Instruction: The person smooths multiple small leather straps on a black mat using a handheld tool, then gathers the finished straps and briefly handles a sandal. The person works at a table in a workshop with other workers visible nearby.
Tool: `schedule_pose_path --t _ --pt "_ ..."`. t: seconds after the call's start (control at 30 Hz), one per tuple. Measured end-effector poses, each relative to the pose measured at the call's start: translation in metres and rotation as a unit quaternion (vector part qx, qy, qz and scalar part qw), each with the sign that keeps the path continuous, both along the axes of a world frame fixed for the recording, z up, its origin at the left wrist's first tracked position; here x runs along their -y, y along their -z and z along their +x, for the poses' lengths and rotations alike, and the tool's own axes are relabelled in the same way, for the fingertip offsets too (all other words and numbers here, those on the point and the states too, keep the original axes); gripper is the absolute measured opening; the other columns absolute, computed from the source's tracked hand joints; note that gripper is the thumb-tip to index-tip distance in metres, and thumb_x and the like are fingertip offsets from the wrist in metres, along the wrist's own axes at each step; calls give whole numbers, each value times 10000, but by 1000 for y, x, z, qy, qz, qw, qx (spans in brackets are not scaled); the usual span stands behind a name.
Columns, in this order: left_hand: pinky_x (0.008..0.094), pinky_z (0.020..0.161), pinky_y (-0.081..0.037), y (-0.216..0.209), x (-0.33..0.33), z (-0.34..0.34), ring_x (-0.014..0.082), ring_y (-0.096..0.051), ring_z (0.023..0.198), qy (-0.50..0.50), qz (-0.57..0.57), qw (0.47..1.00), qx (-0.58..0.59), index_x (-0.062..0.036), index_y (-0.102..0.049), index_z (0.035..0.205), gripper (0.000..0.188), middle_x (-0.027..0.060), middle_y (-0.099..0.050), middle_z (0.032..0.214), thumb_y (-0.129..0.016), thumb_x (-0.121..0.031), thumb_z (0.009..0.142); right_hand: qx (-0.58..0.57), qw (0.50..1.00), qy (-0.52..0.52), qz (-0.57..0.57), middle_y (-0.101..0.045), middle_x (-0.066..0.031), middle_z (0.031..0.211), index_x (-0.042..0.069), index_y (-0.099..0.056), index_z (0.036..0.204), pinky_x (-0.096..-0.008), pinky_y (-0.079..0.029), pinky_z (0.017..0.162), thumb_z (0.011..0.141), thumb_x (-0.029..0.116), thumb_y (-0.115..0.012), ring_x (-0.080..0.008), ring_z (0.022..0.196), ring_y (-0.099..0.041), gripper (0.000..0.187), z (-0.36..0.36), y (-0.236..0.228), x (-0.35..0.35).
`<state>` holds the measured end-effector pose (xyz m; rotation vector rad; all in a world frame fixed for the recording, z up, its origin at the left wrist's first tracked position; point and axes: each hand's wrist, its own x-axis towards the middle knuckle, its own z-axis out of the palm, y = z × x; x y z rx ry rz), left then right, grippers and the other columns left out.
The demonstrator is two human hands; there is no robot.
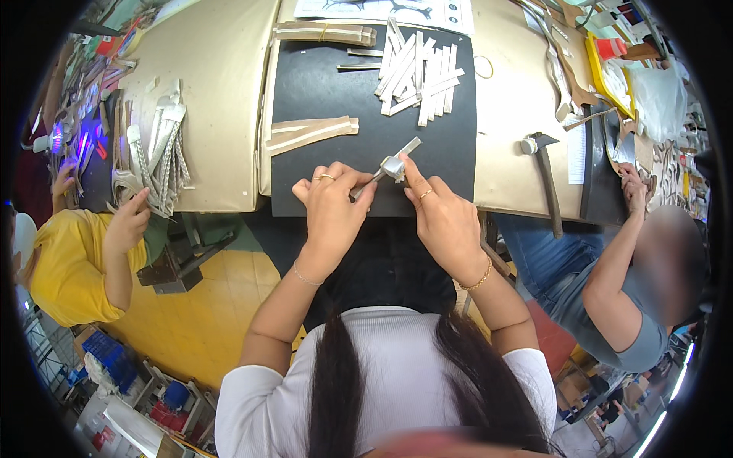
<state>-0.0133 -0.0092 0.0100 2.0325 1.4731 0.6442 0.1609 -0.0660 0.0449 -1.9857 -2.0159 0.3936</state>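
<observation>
Close to the front edge of the black work mat (321,179), my left hand (336,198) pinches a narrow pale strip. My right hand (439,206) is closed at a small silvery piece (393,167), which looks folded or looped around the strip; its exact form is too small to tell. Beyond it, the strip's free end (413,145) points away to the right. Farther up the mat lies a loose pile of short white-and-tan strips (416,69). Longer tan strips with a white band (313,135) rest left of my hands.
A bundle of strips (324,33) lies at the mat's far left, below a printed sheet (389,11). A hammer (544,179) rests on the right-hand table. Co-workers sit on both sides, one in a yellow shirt (76,263) near braided silvery straps (160,153).
</observation>
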Motion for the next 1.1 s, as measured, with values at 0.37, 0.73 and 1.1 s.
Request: schedule_pose_path --t 0.37,0.73,1.1 --pt "396 876 -278 -1 -1 4 188 -567 841 -1 2 999 -35 -106 -759 812 62 -17 -641 820 -775 -166 809 -81 995 -1 65 -573 -73 768 201 -533 1482 -402 -512 522 960 181 -655 -277 586 -638 536 -4 -17 1" --pt "400 853 -276 2 0 4 194 -565 833 -2 26 999 -25 -100 -731 765 65 -13 -630 805 -777 -138 792 -63 996 -14 63 -598 -76 794 185 -526 1490 -399 -510 536 921 124 -694 -274 589 -634 596 -5 -15 2" --pt "408 849 -274 9 -11 27 195 -557 868 27 84 996 5 -122 -742 795 45 -21 -630 841 -777 -147 810 3 999 34 6 -591 -100 776 211 -524 1490 -421 -513 541 984 169 -627 -303 599 -632 519 13 -1 -2"
